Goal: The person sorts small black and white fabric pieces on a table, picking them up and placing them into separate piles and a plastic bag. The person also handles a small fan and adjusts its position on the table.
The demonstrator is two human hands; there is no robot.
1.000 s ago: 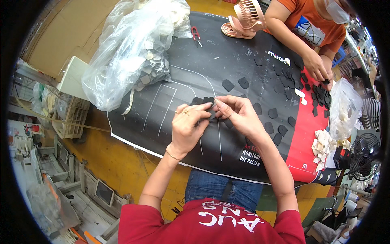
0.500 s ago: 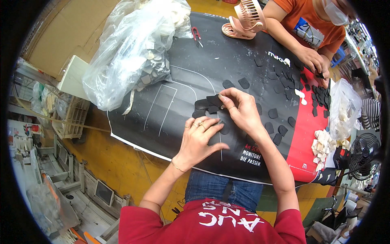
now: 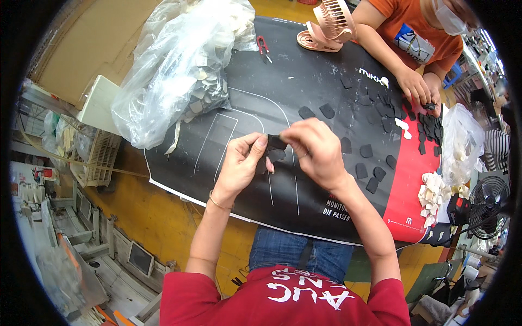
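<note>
Over the middle of the black mat (image 3: 348,212), both of my hands are raised with their fingers pinched. Small black fabric-like patches (image 3: 276,143) are held between them. My left hand (image 3: 242,163) grips their left side between thumb and fingers, and a fingertip shows below them. At the upper right edge of the same patches, my right hand (image 3: 318,152) is closed, its fingertips slightly blurred. How many patches are in my hands cannot be made out. Several loose rounded black patches (image 3: 366,151) lie to the right of my right hand.
A clear plastic bag (image 3: 157,92) of pale and grey pieces stands at the far left. Red thread snips (image 3: 263,49) and a pink fan (image 3: 321,41) lie beyond. At far right, a co-worker's hands (image 3: 418,92) handle black pieces beside white scraps (image 3: 431,198).
My left hand has risen off the mat and turned to pinch the patches. The patches that lay under my hands are now gathered between them. The co-worker's hands have shifted slightly.
</note>
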